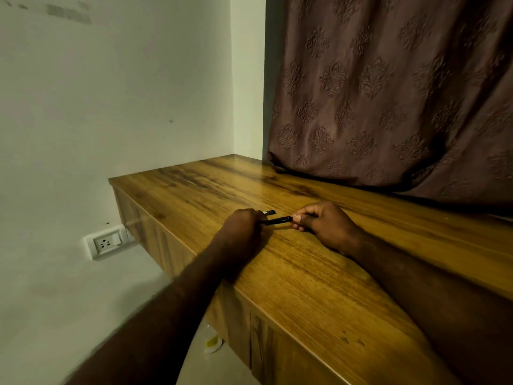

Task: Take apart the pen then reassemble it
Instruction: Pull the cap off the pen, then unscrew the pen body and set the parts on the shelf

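Note:
A thin black pen barrel (277, 220) stretches between my two hands, just above the wooden desk (305, 273). My left hand (243, 223) is closed around its left end. The fingers of my right hand (319, 220) pinch its right end. A second short black piece, the pen cap (269, 212), lies on the desk just behind the barrel, partly hidden by my left hand. The barrel's ends are hidden inside my fingers.
The desk runs along a patterned brown curtain (388, 93) on the right and meets a white wall at the far corner. A wall socket (107, 243) sits low on the left. A small bottle (212, 340) stands on the floor under the desk edge.

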`<state>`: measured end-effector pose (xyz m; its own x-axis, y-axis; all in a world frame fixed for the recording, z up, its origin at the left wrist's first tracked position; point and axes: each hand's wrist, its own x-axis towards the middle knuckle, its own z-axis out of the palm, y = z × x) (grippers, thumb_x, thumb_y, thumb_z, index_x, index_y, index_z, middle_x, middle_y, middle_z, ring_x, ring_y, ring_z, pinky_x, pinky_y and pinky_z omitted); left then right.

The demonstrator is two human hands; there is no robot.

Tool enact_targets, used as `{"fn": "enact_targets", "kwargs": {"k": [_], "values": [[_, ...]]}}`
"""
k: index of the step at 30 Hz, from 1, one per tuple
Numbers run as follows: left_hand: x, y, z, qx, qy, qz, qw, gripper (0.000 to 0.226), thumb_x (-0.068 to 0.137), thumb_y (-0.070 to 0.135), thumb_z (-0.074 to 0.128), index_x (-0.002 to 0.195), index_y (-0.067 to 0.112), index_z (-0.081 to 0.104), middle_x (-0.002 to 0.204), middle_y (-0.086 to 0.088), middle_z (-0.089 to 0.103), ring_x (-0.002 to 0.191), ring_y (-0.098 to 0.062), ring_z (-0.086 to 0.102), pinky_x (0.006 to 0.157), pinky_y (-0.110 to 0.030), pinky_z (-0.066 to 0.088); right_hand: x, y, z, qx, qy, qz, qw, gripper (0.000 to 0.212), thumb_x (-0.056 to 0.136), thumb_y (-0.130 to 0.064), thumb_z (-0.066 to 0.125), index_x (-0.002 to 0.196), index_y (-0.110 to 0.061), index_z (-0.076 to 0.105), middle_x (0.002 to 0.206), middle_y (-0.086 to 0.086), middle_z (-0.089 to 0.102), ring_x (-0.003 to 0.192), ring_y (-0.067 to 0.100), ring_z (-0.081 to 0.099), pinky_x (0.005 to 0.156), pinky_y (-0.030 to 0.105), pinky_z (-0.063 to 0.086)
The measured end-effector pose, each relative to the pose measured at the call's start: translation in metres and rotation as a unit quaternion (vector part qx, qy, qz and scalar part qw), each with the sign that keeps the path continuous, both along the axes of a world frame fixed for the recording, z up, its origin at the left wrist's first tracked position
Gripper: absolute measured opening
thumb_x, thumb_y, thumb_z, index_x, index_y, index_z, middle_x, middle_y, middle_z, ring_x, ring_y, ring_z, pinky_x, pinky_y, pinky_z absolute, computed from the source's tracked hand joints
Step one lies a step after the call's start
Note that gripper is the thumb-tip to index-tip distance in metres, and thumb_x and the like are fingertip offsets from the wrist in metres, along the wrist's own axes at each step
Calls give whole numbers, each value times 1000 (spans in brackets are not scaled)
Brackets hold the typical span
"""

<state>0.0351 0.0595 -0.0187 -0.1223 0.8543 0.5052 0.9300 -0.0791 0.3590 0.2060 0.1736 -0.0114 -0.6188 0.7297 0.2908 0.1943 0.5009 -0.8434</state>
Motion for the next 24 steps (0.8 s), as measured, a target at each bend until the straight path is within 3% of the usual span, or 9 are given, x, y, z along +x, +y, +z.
{"fn": "enact_targets", "kwargs": {"k": [5, 10, 13, 16, 24], "values": [[-6, -1, -1, 8, 3, 13, 1000, 18, 85, 30, 59, 77, 14, 65, 76, -8, 66, 66, -24, 62, 61, -35, 50, 2, 6, -1, -56, 59, -22, 996, 12, 90, -4, 60, 87, -9, 70, 78, 9, 69, 65, 11, 59, 60, 15, 50], [-3, -2, 1, 9, 5, 8, 1000, 16, 85, 28, 61, 85, 14, 67, 82, -6, 68, 69, -18, 61, 64, -34, 52, 4, 8, 2, -55, 50, -45, 996, 10, 85, -1, 65, 86, -9, 70, 73, 4, 68, 63, 11, 59, 56, 18, 48], [-4, -1, 1, 7, -8, 3, 1000, 19, 86, 28, 61, 97, 14, 69, 91, -5, 66, 78, -17, 61, 69, -32, 51, 12, 22, 5, 92, -63, -101, 989, 14, 87, -3, 62, 85, -13, 71, 76, -1, 68, 71, 11, 61, 66, 26, 49], [-6, 2, -2, 4, -4, 5, 1000, 19, 86, 28, 61, 100, 16, 68, 95, -6, 64, 81, -15, 57, 68, -28, 45, 25, 36, 8, 275, -243, -135, 921, 16, 86, -9, 59, 89, -15, 73, 93, 5, 73, 89, 22, 65, 77, 30, 50], [-9, 6, -6, 2, 14, 8, 1000, 18, 85, 27, 61, 98, 17, 68, 93, -5, 62, 78, -14, 53, 68, -27, 42, 23, 32, 8, 317, -319, -108, 886, 31, 83, -1, 50, 94, -22, 69, 102, 4, 68, 95, 23, 60, 79, 37, 51]]}}
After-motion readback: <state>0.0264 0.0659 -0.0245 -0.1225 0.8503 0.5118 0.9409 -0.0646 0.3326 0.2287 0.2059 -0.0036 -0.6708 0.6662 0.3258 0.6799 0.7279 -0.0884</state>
